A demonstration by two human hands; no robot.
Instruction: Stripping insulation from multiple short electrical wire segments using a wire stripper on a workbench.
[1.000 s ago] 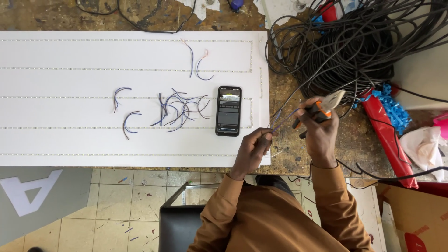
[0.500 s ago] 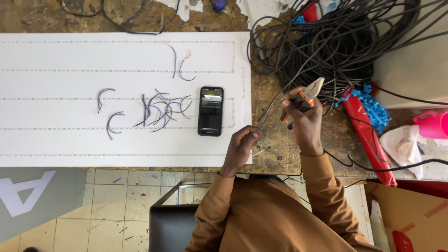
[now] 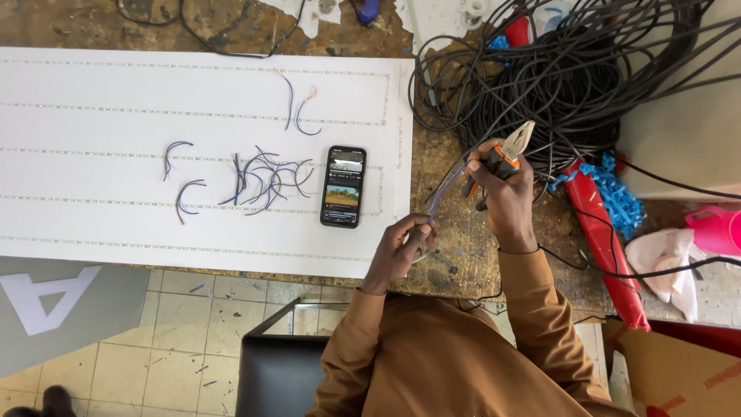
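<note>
Gripping pliers (image 3: pixel 509 150) at two o'clock, the right hand (image 3: pixel 505 197) is closed; the left hand (image 3: pixel 401 251) pinches a wire (image 3: pixel 444 189) beside the phone (image 3: pixel 343 186).

Left hand (image 3: pixel 401 251) and plier-gripping right hand (image 3: pixel 505 193) on one blue wire (image 3: pixel 441 193).

The pliers (image 3: pixel 509 150) have dull grey metal tips and orange-and-black plastic grips. The short wire (image 3: pixel 446 188) between the hands has a smooth bluish plastic sheath, like the cut wire pieces (image 3: pixel 262 181) on the matt white board (image 3: pixel 100 85). The phone (image 3: pixel 343 186) shows a glossy glass face. The surface (image 3: pixel 455 247) is rough, stained, worn wood. The coiled cables (image 3: pixel 571 77) look like matt black rubber or plastic. The sleeves (image 3: pixel 532 309) are soft brown cloth. The floor (image 3: pixel 177 324) is pale, speckled tile.
</note>
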